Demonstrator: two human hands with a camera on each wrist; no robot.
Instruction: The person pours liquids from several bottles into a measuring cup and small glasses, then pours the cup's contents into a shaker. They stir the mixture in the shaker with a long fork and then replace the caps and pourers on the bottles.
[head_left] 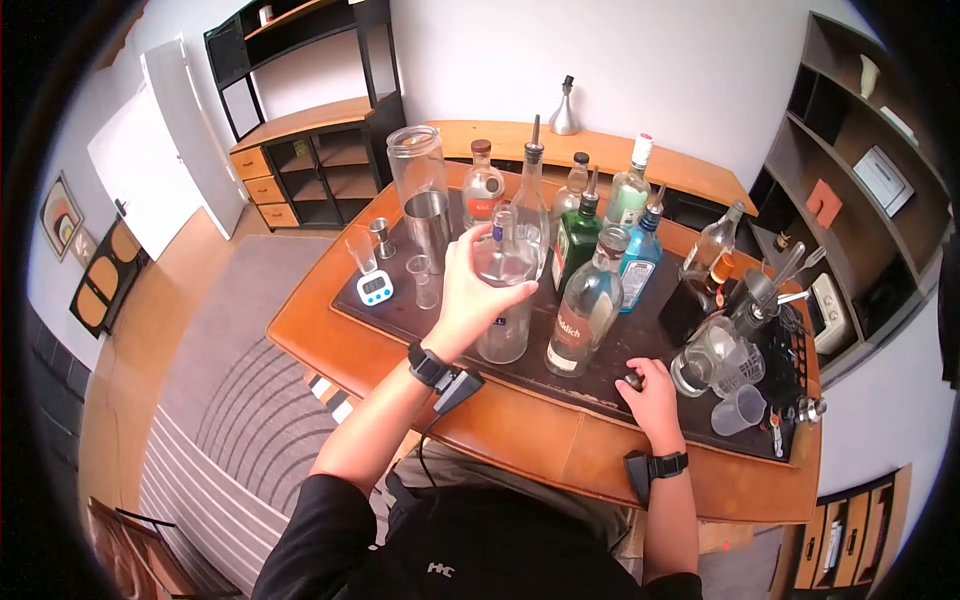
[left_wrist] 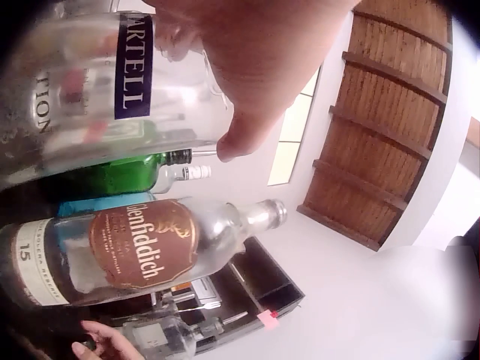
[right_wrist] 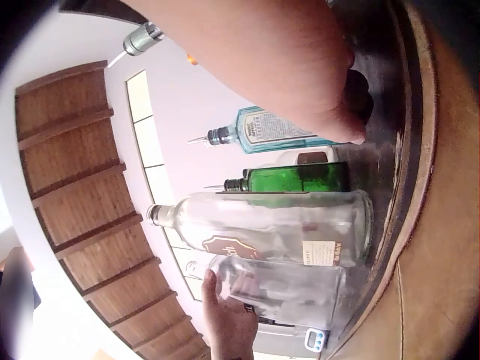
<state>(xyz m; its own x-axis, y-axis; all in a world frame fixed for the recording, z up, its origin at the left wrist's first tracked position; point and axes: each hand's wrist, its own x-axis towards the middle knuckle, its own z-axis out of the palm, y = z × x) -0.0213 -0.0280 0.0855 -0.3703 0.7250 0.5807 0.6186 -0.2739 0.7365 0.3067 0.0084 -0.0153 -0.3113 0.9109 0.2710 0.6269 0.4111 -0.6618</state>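
Observation:
My left hand (head_left: pixel 468 290) grips a clear Martell bottle (head_left: pixel 503 343) round its shoulder; thumb and fingers curve about the glass. The bottle's dark label (left_wrist: pixel 135 67) faces the left wrist view. Just right of it stands a clear Glenfiddich bottle (head_left: pixel 582 322), uncapped, with a brown label (left_wrist: pixel 146 244). Low at the mat's front edge, my right hand (head_left: pixel 655 402) pinches a small dark stopper (right_wrist: pixel 359 96). Its fingertips partly cover the stopper, which is close to the mat. Behind both hands stand a green bottle (head_left: pixel 577 245) and a blue bottle (head_left: pixel 641 262), both with pourers.
A dark mat (head_left: pixel 385 312) covers most of the orange-brown table (head_left: pixel 540 440). At left are a timer (head_left: pixel 375 288), a jigger (head_left: pixel 380 238), small glasses and a tall shaker (head_left: pixel 428 222). At right stand a plastic cup (head_left: pixel 738 410), a mixing glass (head_left: pixel 705 360) and bar tools.

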